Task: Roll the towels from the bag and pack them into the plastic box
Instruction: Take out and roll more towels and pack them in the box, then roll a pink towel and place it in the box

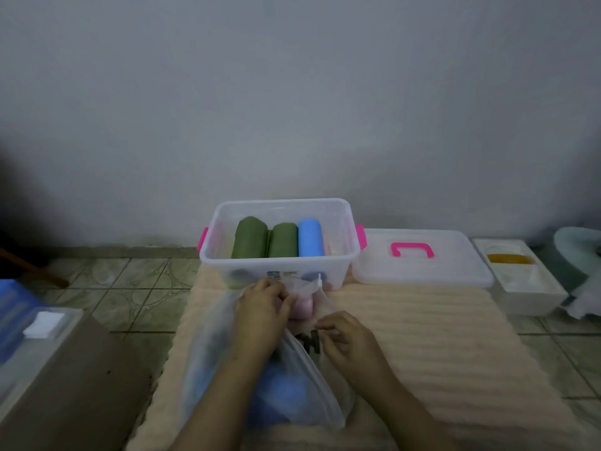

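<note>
A clear plastic box [279, 206] with pink latches stands at the far edge of a peach mat [422, 336]. Inside it lie two rolled green towels [250, 237] and one rolled blue towel [310, 237], side by side. In front of the box lies a translucent white bag [208, 369] with blue cloth [283, 395] showing through. My left hand [263, 314] reaches into the bag's mouth, its fingers closed around a pink towel [304, 307]. My right hand [351, 343] pinches the bag's edge beside some black print.
The box's lid [422, 271] with a pink handle lies to the right of the box. A white container [520, 281] stands further right. At the left are a brown surface [81, 385] and a blue item [13, 307]. A wall rises right behind the box.
</note>
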